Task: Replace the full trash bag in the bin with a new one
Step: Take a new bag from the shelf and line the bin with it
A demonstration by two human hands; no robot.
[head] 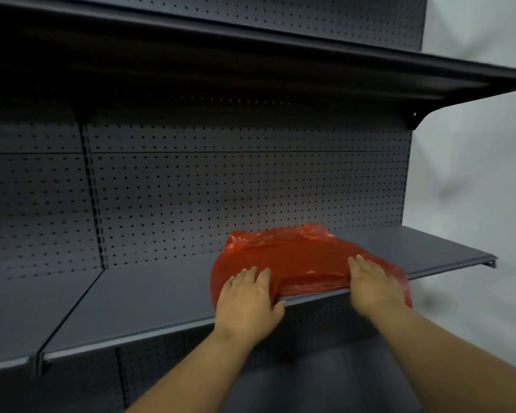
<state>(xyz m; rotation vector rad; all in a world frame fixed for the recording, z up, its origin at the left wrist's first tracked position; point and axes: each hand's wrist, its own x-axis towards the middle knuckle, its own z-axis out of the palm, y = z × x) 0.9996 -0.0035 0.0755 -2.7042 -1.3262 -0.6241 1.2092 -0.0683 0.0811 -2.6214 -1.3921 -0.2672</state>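
On the middle shelf (161, 305) of a dark metal rack with a perforated back panel (221, 186), a red plastic bag (292, 257) lies flat, its near edge drooping slightly over the shelf's front lip. Both hands are on it. The left hand (248, 296) rests on the bag's near left corner, fingers fairly straight and laid over the plastic, thumb down by the shelf edge; whether the thumb pinches the film from below cannot be told. The right hand (373, 281) lies on the near right part of the bag, fingers stretched forward and flat, with a flap of red plastic showing beyond its outer side; it is blurred, so a grip under the palm cannot be ruled out. Neither hand is plainly curled round anything.

No bin and no full trash bag appear in view, so how far the removal has got cannot be judged from here. My reading is that the step in hand is fetching the fresh liner: the red bag looks unused, thin and collapsed, and the hands seem placed to gather it off the shelf.

The next move probably calls for closing fingers on the near edge, drawing the film toward the body and lifting it clear of the lip. Thin plastic like this is likely to cling and slide, so both layers should be pinched together, and the mouth of the bag will then need finding and shaking open before it goes to the bin.

An upper shelf (310, 55) overhangs the work, and a pale wall (474, 174) stands to the right.
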